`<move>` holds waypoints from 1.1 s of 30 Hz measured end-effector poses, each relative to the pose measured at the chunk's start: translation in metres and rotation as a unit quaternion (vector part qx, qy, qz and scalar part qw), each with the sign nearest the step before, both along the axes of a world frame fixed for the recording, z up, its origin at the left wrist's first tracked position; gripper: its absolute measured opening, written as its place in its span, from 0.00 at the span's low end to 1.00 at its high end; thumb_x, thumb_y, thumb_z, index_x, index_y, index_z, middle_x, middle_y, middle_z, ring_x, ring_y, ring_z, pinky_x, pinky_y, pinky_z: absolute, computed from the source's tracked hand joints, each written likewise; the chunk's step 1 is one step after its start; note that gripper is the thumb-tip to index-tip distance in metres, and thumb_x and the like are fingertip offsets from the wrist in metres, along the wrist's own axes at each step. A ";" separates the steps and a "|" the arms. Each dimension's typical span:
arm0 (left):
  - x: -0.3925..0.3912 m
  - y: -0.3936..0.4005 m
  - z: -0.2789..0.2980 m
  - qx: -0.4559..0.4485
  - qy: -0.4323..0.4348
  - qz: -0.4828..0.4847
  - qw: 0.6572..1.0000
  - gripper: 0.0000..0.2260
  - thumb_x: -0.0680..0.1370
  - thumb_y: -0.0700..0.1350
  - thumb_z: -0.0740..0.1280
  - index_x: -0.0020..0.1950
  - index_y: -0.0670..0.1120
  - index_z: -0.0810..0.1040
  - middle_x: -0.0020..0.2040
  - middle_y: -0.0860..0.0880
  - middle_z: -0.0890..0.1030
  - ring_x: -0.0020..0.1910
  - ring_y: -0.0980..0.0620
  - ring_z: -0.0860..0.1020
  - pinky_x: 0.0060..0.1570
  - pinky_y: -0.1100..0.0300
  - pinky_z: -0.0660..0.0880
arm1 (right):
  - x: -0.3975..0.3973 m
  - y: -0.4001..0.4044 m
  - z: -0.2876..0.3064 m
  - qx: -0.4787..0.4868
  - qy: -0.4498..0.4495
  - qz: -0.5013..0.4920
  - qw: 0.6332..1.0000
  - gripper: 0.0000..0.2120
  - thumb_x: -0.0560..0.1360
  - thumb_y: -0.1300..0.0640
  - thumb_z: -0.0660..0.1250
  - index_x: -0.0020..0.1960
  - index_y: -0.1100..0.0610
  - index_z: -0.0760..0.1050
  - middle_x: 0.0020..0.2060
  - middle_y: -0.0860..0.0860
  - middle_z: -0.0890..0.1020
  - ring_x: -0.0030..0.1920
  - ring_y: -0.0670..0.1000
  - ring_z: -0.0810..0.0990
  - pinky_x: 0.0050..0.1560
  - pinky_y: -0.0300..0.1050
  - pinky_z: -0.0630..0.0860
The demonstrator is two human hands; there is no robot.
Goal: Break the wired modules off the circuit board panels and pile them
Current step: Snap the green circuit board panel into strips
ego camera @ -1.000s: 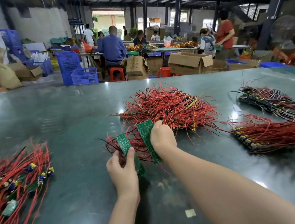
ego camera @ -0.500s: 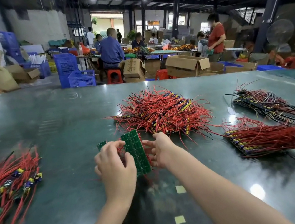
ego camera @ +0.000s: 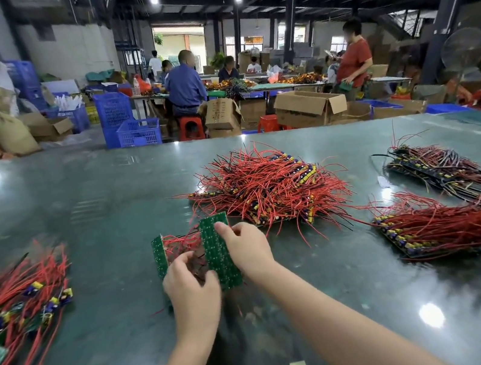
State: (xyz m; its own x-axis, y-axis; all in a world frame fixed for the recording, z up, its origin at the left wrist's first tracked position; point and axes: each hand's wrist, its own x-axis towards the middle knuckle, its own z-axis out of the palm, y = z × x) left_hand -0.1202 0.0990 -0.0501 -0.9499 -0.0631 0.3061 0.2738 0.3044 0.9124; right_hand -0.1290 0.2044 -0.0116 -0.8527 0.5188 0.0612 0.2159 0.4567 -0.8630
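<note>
Glossy dark-green table (ego camera: 81, 190) fills the head view, its polished top throwing back the ceiling lamps, and everything is placed here against the big red pile (ego camera: 269, 190) of wired panels at its middle. Just in front of that pile, raised off the table, are two green strips. The right hand (ego camera: 245, 250) pinches the wider panel (ego camera: 217, 250) by its right edge, thumb on the solder face, fingers curled behind. The left hand (ego camera: 191, 286) curls round the lower end of the narrower strip (ego camera: 159, 254), though how its fingertips sit is hidden. Between the two strips runs a tangle of thin red wires (ego camera: 181, 243). The boards look light, thin and rigid, matt green with rows of tiny solder dots; I judge they will snap cleanly along their scored lines if bent sharply, so the best hold is by the bare long edges, close to the break line, thumbs opposed. The wires are limp and springy and likely to snag, and pulling on them could strain the solder joints. Left of the big pile, at the table's edge, lies a heap of freed modules (ego camera: 15, 309), blurred, with blue and yellow parts. Right of the big pile lie two more stacks, one red-wired (ego camera: 450, 226), one darker (ego camera: 440, 168). Beyond the table, blue crates (ego camera: 127, 121) and cardboard boxes (ego camera: 309, 107) surround seated workers.
</note>
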 end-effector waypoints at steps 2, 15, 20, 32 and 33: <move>-0.010 -0.008 0.000 -0.011 0.004 0.052 0.999 0.14 0.72 0.32 0.66 0.57 0.37 0.74 0.56 0.38 0.76 0.61 0.41 0.68 0.62 0.52 0.62 | 0.003 0.005 0.005 -0.063 0.064 -0.021 0.996 0.19 0.76 0.41 0.61 0.33 0.52 0.68 0.26 0.44 0.72 0.31 0.47 0.70 0.36 0.43 0.64; -0.009 -0.013 0.067 0.058 0.092 -0.243 0.964 0.21 0.71 0.41 0.74 0.59 0.58 0.73 0.55 0.57 0.79 0.54 0.51 0.79 0.55 0.59 0.75 | 0.033 0.032 0.064 0.207 0.153 0.131 0.957 0.17 0.74 0.43 0.66 0.51 0.56 0.81 0.43 0.50 0.84 0.43 0.49 0.80 0.46 0.45 0.75; -0.017 -0.020 0.076 0.126 0.033 -0.290 0.948 0.11 0.69 0.40 0.75 0.47 0.52 0.80 0.42 0.48 0.84 0.41 0.55 0.81 0.42 0.64 0.78 | 0.041 0.032 0.093 0.489 0.151 0.190 0.838 0.21 0.74 0.37 0.61 0.53 0.53 0.79 0.48 0.49 0.83 0.48 0.51 0.79 0.44 0.45 0.72; 0.002 -0.007 0.048 0.180 -0.031 -0.203 0.962 0.12 0.71 0.36 0.72 0.49 0.49 0.77 0.34 0.57 0.82 0.32 0.64 0.77 0.28 0.73 0.70 | 0.040 0.018 0.051 0.320 0.056 0.159 0.932 0.22 0.79 0.38 0.48 0.38 0.53 0.68 0.37 0.56 0.80 0.43 0.59 0.77 0.39 0.49 0.70; 0.000 -0.007 0.047 0.182 -0.044 -0.198 0.962 0.12 0.71 0.37 0.72 0.50 0.49 0.77 0.37 0.54 0.82 0.33 0.61 0.77 0.29 0.71 0.71 | 0.041 0.019 0.050 0.310 0.058 0.147 0.937 0.23 0.79 0.39 0.48 0.39 0.54 0.70 0.38 0.54 0.80 0.43 0.58 0.77 0.41 0.49 0.71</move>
